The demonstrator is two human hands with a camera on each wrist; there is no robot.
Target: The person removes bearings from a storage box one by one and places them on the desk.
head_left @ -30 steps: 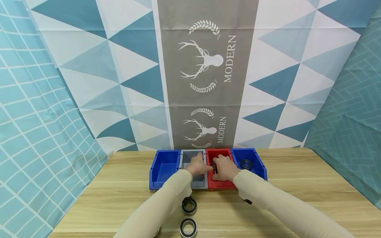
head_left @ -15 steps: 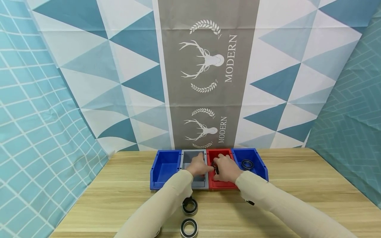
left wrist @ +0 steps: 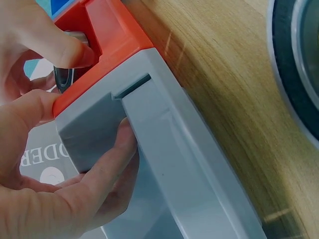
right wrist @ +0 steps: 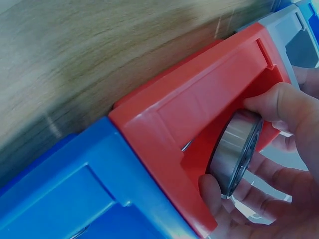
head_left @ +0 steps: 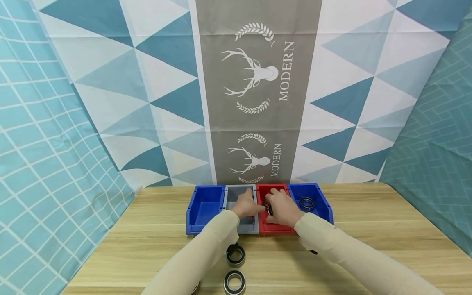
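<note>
My right hand (head_left: pixel 284 208) reaches into the red bin (head_left: pixel 262 228). It holds a ball bearing (right wrist: pixel 233 149) between thumb and fingers, tilted on edge inside that bin in the right wrist view. Another bearing (head_left: pixel 265 202) shows beside it in the head view, partly hidden. My left hand (left wrist: pixel 60 204) grips the side wall where the grey bin (left wrist: pixel 169 144) meets the red one. Its fingers reach inside the grey bin, while the thumb lies at the red edge.
A blue bin (head_left: pixel 205 207) stands at the row's left end. The right-hand blue bin (head_left: pixel 324 209) contains a bearing (head_left: pixel 307 203). In front, bearings (head_left: pixel 234 282) lie on the wooden table (head_left: pixel 155 233), one mostly covered by my left sleeve. A patterned cloth (head_left: pixel 177 82) hangs behind.
My right hand has shifted slightly to the right with the bearing, and more of the other bearing in the red bin shows. My left hand keeps its place.
</note>
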